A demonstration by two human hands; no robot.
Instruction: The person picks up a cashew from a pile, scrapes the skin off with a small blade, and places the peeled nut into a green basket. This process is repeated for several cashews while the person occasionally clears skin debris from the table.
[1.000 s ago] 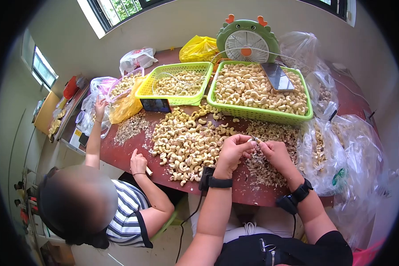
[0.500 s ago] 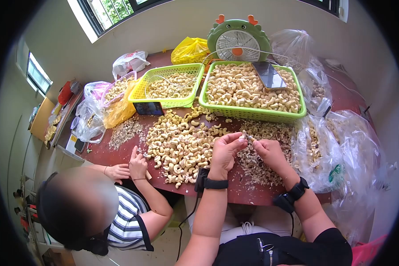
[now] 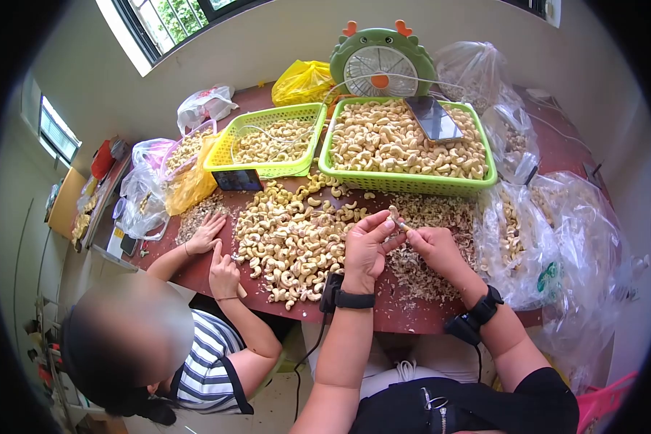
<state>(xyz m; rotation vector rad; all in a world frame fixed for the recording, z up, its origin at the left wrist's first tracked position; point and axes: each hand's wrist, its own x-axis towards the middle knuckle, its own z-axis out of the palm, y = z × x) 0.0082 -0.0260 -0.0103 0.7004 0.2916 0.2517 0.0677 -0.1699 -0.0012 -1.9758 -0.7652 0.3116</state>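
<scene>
Cashew point(image 3: 393, 210) sits near the centre of the frame, above the bench point(image 3: 564, 155) and just right of the loose pile point(image 3: 289, 242), pinched in my left fingers point(image 3: 382, 230), while my right fingers point(image 3: 420, 238) grip a slim tool point(image 3: 403, 226) pointing at it; whether the tip touches, I cannot tell. To work cleanly, I'd judge it best to keep the pinch light, angle the tip shallowly, and stay over the flakes point(image 3: 430, 282) at centre right.

left fingers point(image 3: 384, 230) pinching a cashew point(image 3: 393, 210), right fingers point(image 3: 417, 236) holding a small tool point(image 3: 403, 226), loose cashews point(image 3: 293, 242) nearby
</scene>
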